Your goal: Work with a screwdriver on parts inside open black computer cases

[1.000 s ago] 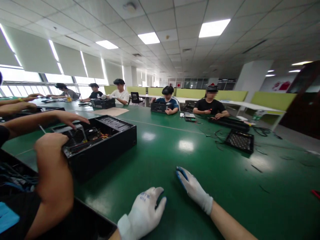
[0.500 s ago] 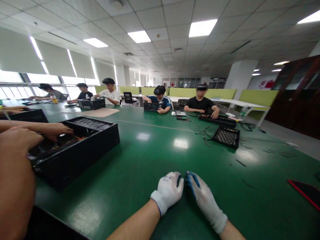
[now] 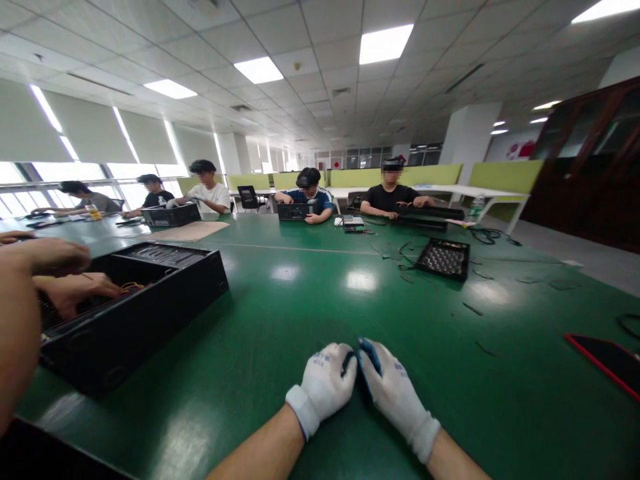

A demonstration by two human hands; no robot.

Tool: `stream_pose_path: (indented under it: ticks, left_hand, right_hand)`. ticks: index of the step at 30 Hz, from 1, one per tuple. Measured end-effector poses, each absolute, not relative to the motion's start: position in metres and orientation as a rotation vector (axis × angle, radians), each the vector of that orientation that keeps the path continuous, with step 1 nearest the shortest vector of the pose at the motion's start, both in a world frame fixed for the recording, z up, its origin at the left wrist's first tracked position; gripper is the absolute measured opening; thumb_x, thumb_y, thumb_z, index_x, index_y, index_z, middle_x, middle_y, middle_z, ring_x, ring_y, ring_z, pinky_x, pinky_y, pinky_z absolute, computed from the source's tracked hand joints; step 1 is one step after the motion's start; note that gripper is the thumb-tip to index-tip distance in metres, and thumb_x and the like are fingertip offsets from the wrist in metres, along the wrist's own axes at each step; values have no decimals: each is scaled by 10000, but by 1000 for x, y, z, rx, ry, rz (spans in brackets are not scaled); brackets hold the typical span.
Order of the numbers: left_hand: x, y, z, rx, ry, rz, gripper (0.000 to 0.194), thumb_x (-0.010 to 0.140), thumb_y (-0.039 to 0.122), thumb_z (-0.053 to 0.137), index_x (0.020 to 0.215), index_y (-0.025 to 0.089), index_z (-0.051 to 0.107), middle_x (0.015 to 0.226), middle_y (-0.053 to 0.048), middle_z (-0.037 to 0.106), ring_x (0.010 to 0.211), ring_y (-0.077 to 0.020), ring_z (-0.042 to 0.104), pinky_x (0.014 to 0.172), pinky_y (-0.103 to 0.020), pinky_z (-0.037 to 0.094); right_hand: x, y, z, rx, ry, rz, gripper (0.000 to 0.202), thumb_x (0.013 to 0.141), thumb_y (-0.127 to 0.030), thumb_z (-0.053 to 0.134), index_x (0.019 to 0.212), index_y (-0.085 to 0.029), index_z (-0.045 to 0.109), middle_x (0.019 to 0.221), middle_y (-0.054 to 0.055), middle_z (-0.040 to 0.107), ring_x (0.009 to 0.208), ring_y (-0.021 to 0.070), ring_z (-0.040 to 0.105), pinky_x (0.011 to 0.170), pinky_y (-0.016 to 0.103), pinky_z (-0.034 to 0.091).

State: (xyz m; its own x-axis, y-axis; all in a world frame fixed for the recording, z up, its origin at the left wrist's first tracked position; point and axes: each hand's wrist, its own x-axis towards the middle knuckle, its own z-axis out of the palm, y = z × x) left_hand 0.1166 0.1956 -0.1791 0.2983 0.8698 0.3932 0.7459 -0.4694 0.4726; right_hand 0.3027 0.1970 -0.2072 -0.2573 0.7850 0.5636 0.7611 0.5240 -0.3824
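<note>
My left hand (image 3: 327, 380), in a white glove with a blue palm, rests on the green table (image 3: 240, 407). Its fingers are loosely bent, and a gap shows between thumb and forefinger. Nothing visible is in it. Close beside it lies my right hand (image 3: 395, 390) in a matching glove, thumb held off the fingers, also with no object to be seen. The two hands almost touch at the fingertips; whether they meet I cannot tell. The undersides of both are hidden.
At left, a co-worker's hands (image 3: 83, 290) reach into a black computer case (image 3: 165, 320). A perforated black metal part (image 3: 444, 259) and loose cables lie ahead to the right. A red-edged black panel (image 3: 603, 367) lies at far right. Several people work across the table.
The view has shifted slightly right. My hands have drawn closer together. One of the co-worker's hands at left has lifted off the case; the person opposite has raised a long black part.
</note>
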Motion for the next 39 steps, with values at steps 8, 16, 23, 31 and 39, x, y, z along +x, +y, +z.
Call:
stream_pose_path:
  ticks: [8, 16, 23, 31, 39]
  left_hand:
    - [114, 193, -175, 2346, 1489, 905, 293, 1013, 349, 488, 1128, 181, 699, 1065, -104, 749, 993, -256, 718, 920, -395, 577]
    - [115, 193, -172, 2368, 1506, 841, 299, 1002, 378, 498, 1132, 195, 696, 1062, -100, 745, 972, -254, 714, 902, -388, 577]
    - [115, 193, -174, 2381, 1494, 831, 309, 999, 375, 484, 1120, 187, 697, 1048, -101, 736, 955, -267, 711, 892, -407, 577]
    - [114, 193, -173, 2383, 1497, 827, 285, 991, 376, 500, 1109, 205, 696, 1037, -87, 739, 953, -250, 712, 894, -374, 577]
    - [114, 191, -173, 2380, 1501, 819, 289, 992, 371, 504, 1124, 197, 692, 1052, -93, 735, 963, -252, 710, 894, -378, 573]
  right_hand:
    - [303, 197, -206, -1287, -2045, 50, 389, 984, -339, 458, 1267, -209, 690, 1316, 167, 686, 1237, 311, 650, 1093, 510, 519]
    - [296, 198, -207, -1364, -1915, 154, 400, 992, -388, 459, 1279, -207, 672, 1302, 158, 694, 1236, 303, 656, 1089, 487, 528]
    - [298, 195, -201, -1392, -1927, 229, 438, 991, -429, 463, 1300, -183, 653, 1317, 173, 686, 1249, 307, 652, 1103, 488, 521]
    - [292, 192, -194, -1421, -1849, 264, 429, 998, -452, 461, 1275, -196, 665, 1261, 146, 719, 1191, 289, 684, 1080, 463, 537]
    - [295, 193, -202, -1315, -1907, 185, 363, 970, -431, 499, 1214, -244, 691, 1267, 136, 712, 1226, 309, 657, 1091, 486, 519]
